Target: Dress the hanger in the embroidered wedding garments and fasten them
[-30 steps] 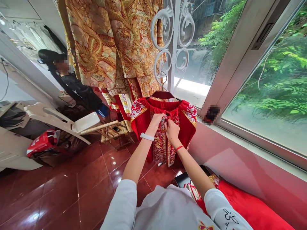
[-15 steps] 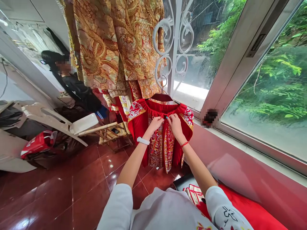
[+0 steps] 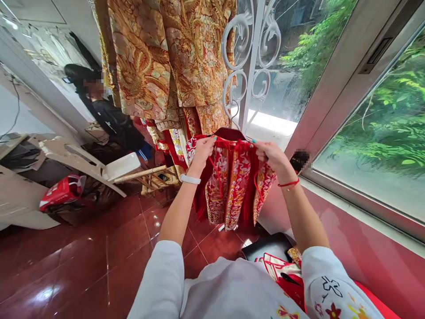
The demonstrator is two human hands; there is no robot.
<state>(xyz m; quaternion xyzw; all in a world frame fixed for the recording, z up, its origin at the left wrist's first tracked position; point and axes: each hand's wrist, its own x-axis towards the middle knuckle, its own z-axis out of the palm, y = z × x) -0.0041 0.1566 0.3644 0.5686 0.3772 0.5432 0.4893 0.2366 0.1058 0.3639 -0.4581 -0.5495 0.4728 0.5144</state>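
A red embroidered jacket (image 3: 234,186) hangs on a dark hanger (image 3: 229,133) hooked on a white scrolled window grille (image 3: 247,66). My left hand (image 3: 202,148) grips the jacket's left shoulder near the top, fingers closed on the cloth. My right hand (image 3: 270,155) pinches the jacket's right shoulder, holding it out to the right. Both hands are spread apart at the garment's top edge. A white band sits on my left wrist and a red string on my right.
Gold embroidered garments (image 3: 166,57) hang above and left of the jacket. A person in dark clothes (image 3: 106,115) stands at the back left near a white folding chair (image 3: 96,164) and a red bag (image 3: 61,190). Red cloth (image 3: 292,288) lies at lower right by the window sill (image 3: 365,204).
My hands have moved from the jacket's front centre outwards to its two shoulders. The jacket front is now folded narrower and its sleeves hang bunched.
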